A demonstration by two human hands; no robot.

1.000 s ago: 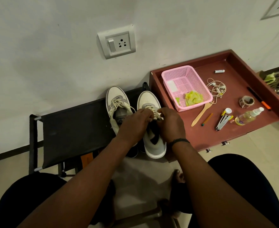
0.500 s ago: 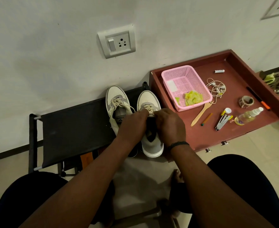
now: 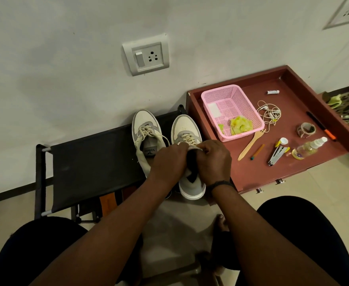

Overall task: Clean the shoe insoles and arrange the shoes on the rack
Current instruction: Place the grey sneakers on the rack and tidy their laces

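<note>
Two cream and grey sneakers stand side by side on the black rack (image 3: 91, 162), toes to the wall. The left shoe (image 3: 145, 139) shows its insole with a printed logo. My left hand (image 3: 169, 162) and my right hand (image 3: 213, 159) both grip the right shoe (image 3: 187, 129) at its opening, fingers curled round the tongue and collar. Its heel (image 3: 192, 189) sticks out past the rack's front edge. The dark inside of the shoe shows between my hands; its insole is hidden.
A maroon tray (image 3: 252, 174) to the right holds a pink basket (image 3: 231, 112) with a yellow-green cloth (image 3: 240, 124), a wooden spatula (image 3: 250, 144), a cord, tape, a stapler and a spray bottle (image 3: 309, 147). A wall socket (image 3: 146, 55) is above. My knees frame the floor below.
The right shoe has slid forward toward the wall on the rack, so less of its heel overhangs. Both hands moved with it and keep their grip.
</note>
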